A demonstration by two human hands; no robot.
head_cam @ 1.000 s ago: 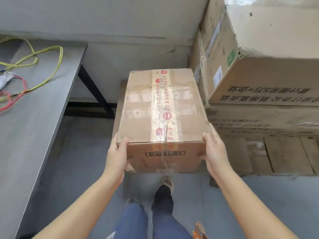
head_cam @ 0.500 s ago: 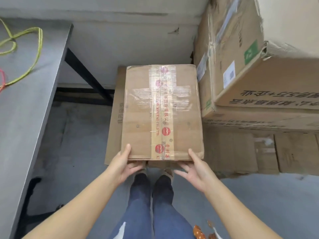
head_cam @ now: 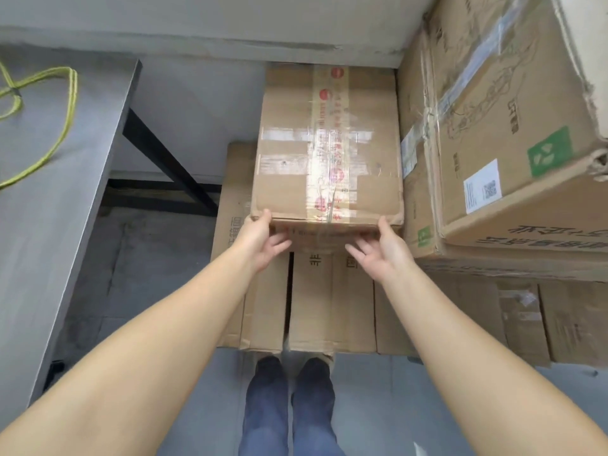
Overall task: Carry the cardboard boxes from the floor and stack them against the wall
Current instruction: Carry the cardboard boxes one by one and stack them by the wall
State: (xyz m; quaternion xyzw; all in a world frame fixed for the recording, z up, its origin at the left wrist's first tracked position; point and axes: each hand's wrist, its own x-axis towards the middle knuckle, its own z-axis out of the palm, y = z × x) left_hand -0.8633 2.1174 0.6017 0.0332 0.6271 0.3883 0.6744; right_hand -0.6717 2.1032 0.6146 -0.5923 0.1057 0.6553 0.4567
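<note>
A brown cardboard box sealed with clear tape and red-printed tape sits on top of lower cardboard boxes, its far end against the wall. My left hand is at the box's near left corner, thumb on the top edge and straight fingers against the near face. My right hand is at the near right corner, palm up and fingers spread, with its thumb touching the edge. Neither hand curls round the box.
A tall stack of large cardboard boxes stands tight against the box's right side. A grey table with a yellow cable is on the left, with a dark diagonal brace under it. My feet stand on the grey floor just before the lower boxes.
The box has moved away from me and back against the wall onto the lower boxes. Both hands have shifted from its sides to its near face, and their fingers have opened.
</note>
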